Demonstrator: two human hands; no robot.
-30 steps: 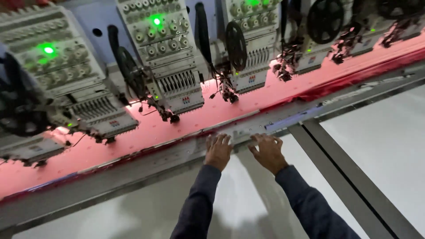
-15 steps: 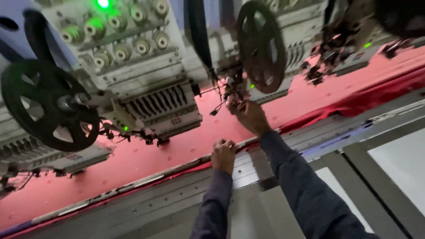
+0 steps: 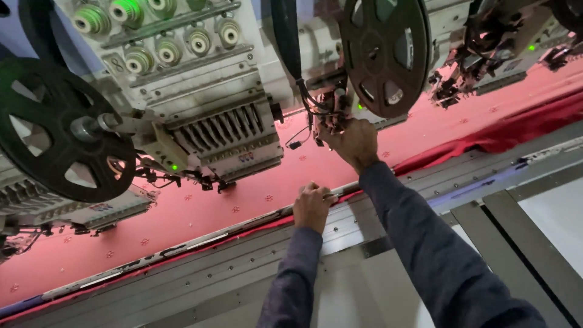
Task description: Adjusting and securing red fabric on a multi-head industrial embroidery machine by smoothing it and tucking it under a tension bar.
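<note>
Two hands at embroidery machine, right hand (image 3: pixel 353 143) grip pinching needle assembly (image 3: pixel 331 112), left hand (image 3: pixel 313 206) curled on frame rail (image 3: pixel 200 240), black reel (image 3: pixel 384 54) overhead.

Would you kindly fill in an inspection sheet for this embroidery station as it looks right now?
Surface: red cloth stretched flat under the machine heads, small stitched motifs across it.
Job's things: needle assembly below a black reel; metal frame rail along the cloth edge.
Clutter: nothing seen.
Grippers: right hand raised at the needle assembly; left hand resting on the rail.
Cables: black wires hanging beside the needle assembly.
Surroundings: second black reel at left, thread knobs and green lights above.
</note>
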